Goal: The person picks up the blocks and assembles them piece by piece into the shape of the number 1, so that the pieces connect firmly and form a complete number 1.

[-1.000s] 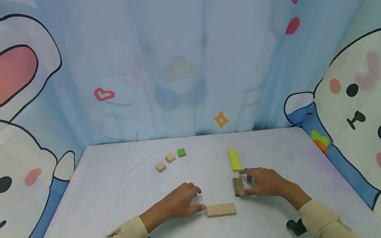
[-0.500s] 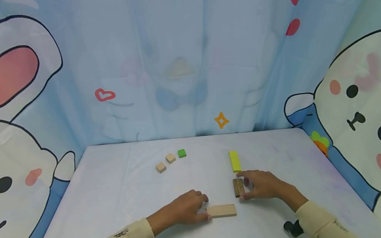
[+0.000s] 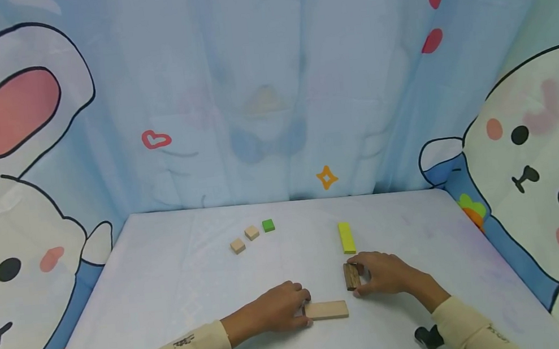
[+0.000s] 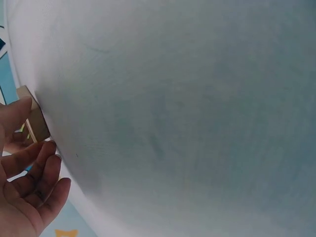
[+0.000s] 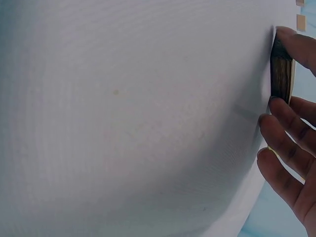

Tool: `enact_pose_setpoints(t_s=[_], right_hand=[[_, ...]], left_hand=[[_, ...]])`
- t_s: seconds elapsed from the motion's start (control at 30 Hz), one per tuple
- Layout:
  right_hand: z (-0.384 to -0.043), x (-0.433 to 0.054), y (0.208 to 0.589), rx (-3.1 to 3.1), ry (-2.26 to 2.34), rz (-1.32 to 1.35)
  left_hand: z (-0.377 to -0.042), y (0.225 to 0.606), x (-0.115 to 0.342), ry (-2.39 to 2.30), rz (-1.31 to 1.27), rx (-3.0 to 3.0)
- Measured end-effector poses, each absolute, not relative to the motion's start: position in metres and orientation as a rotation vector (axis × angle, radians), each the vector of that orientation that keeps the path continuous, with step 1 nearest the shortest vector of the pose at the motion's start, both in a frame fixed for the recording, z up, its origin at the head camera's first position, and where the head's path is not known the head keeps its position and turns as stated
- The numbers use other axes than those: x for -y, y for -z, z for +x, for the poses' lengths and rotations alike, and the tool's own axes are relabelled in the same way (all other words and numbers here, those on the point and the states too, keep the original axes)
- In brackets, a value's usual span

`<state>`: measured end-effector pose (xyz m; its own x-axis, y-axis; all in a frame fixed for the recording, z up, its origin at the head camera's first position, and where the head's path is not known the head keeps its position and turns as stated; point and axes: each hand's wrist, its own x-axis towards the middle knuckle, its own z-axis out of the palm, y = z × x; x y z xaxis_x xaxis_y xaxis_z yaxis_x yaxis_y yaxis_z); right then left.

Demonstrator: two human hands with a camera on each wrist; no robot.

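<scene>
My left hand point(image 3: 280, 309) pinches the left end of a flat, pale wooden block point(image 3: 328, 310), thumb at the near long side and fingers at the far one. In the left wrist view, the pale block point(image 4: 38, 121) shows between thumb and forefinger. Farther right, my right hand point(image 3: 387, 273) holds a dark brown wooden block point(image 3: 351, 276) by its two ends, forefinger at the far end and thumb at the near end. The right wrist view shows the dark block's grained side point(image 5: 282, 79), its ends partly hidden by the fingertips.
A yellow block point(image 3: 346, 238) lies just beyond the dark one. Toward the back left are two small pale wooden cubes point(image 3: 238, 246) and a green cube point(image 3: 268, 225). The white-covered table point(image 3: 177, 276) ends at a blue printed curtain point(image 3: 260, 85).
My left hand has moved right and nearer, from beside the pale block onto its left end. My right hand's fingers have closed in on the ends of the dark block.
</scene>
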<state>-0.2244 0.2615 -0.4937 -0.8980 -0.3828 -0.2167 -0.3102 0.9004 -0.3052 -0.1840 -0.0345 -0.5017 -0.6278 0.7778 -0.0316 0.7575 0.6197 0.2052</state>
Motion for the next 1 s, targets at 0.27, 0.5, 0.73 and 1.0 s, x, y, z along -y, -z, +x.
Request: enact_pose_setpoints(t_s=[0.27, 0.5, 0.73, 1.0], right_hand=[[-0.2267, -0.2634, 0.4947, -2.774, 0.407, -0.566], [-0.2258, -0.2644, 0.4929, -2.745, 0.478, -0.559], [-0.2259, -0.2654, 0.4954, -2.758, 0.504, -0.549], [-0.2264, -0.2644, 0.4975, -2.75, 0.551, -0.539]], left_hand=[[-0.1844, 0.5005, 0.0343, -0.263, 1.308, -2.704], [-0.1838, 0.5017, 0.0349, -0.278, 1.332, -2.711], [-0.1818, 0.5, 0.0352, -0.288, 1.353, -2.722], [-0.1815, 0.5005, 0.035, -0.313, 1.315, -2.715]])
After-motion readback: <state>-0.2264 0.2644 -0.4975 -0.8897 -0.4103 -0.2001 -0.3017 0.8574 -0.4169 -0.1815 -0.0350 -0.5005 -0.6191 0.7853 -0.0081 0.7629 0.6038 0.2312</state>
